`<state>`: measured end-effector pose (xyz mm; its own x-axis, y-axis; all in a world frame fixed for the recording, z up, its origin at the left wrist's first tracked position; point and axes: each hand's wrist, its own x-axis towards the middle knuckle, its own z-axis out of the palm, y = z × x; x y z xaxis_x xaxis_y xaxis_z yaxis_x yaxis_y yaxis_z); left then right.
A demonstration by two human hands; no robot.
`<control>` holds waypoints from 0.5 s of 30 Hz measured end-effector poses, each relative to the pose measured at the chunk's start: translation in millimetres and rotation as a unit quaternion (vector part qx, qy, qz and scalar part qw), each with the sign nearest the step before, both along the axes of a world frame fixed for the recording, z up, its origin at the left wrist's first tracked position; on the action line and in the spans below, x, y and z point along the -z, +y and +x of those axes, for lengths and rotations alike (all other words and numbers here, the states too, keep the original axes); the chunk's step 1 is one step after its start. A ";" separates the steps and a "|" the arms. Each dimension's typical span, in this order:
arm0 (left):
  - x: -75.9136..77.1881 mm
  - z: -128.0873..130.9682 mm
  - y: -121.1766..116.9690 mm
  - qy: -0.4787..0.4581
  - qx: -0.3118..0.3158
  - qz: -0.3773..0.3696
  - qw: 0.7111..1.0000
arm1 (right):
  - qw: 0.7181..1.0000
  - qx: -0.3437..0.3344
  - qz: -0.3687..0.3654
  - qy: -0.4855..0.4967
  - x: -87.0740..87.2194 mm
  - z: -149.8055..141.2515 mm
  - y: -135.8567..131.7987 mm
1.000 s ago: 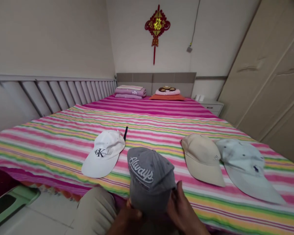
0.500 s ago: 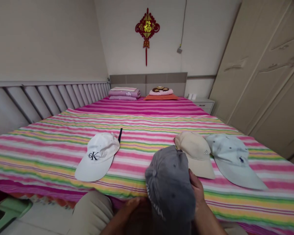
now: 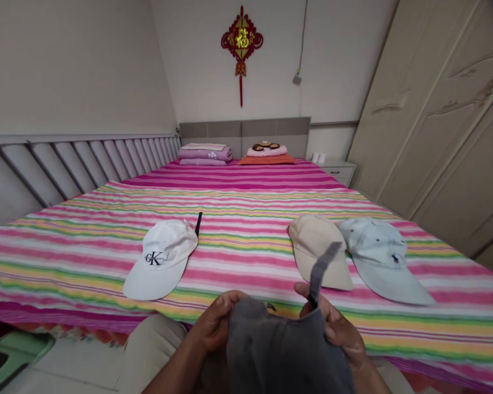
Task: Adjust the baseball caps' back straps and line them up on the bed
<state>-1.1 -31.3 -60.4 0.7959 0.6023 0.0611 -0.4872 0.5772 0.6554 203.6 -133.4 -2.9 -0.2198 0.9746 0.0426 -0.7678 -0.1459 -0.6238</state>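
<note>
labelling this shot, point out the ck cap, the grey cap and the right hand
white CK cap (image 3: 170, 243), head view, on its crown
grey cap (image 3: 277, 350), head view, on its crown
right hand (image 3: 343, 331), head view, on its back

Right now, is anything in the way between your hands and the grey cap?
Nothing that I can see. The left hand and right hand are both on the grey cap, one at each side. Its strap sticks up by the right hand but doesn't seem to block it.
</note>
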 end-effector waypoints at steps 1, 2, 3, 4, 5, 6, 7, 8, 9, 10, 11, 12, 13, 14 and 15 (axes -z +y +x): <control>-3.4 -2.3 0.8 0.003 0.009 -0.003 1.000 | 1.000 0.005 -0.005 -0.001 3.9 2.7 -1.2; -7.3 -4.1 0.9 0.005 0.018 -0.004 1.000 | 1.000 0.009 -0.009 -0.001 7.8 4.8 -2.2; -11.5 -5.3 0.4 0.007 0.027 -0.004 1.000 | 1.000 0.013 -0.012 -0.002 11.3 6.4 -3.2; -15.7 -5.8 -0.7 0.007 0.032 -0.003 0.999 | 1.000 0.020 -0.012 -0.002 14.2 7.5 -4.2; -19.6 -5.6 -2.3 0.011 0.032 0.000 0.999 | 0.999 0.030 -0.009 -0.004 16.5 8.0 -5.4; -23.2 -5.0 -4.3 0.016 0.029 0.005 0.999 | 0.999 0.041 -0.004 -0.008 18.1 8.2 -6.8; -26.4 -4.1 -6.7 0.022 0.023 0.010 0.999 | 0.998 0.052 0.001 -0.016 19.0 8.0 -8.2; -29.3 -3.2 -9.1 0.028 0.018 0.016 0.999 | 0.998 0.063 0.005 -0.027 19.3 7.5 -9.7; -31.9 -2.3 -11.4 0.033 0.012 0.022 0.999 | 0.997 0.072 0.008 -0.040 19.2 6.9 -11.1; -34.4 -1.7 -13.7 0.038 0.007 0.027 0.999 | 0.996 0.077 0.009 -0.051 18.9 6.1 -12.3; -37.0 -1.2 -15.7 0.042 0.002 0.030 0.999 | 0.995 0.081 0.008 -0.060 18.3 5.3 -13.3; -39.7 -1.0 -17.4 0.050 -0.006 0.033 0.998 | 0.995 0.083 0.006 -0.063 17.7 4.4 -13.9; -42.4 -0.8 -18.9 0.060 -0.013 0.037 0.997 | 0.995 0.084 0.006 -0.061 17.0 3.4 -14.2; -45.2 -0.8 -20.2 0.073 -0.022 0.041 0.996 | 0.995 0.083 0.006 -0.052 16.3 2.3 -14.2; -47.9 -0.7 -21.3 0.087 -0.032 0.046 0.995 | 0.996 0.082 0.008 -0.040 15.6 1.2 -14.0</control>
<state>-1.7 -52.6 -12.5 0.7595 0.6502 -0.0180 -0.3949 0.4830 0.7815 204.8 -147.4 -18.5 -0.0618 0.9970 0.0468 -0.7284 -0.0130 -0.6850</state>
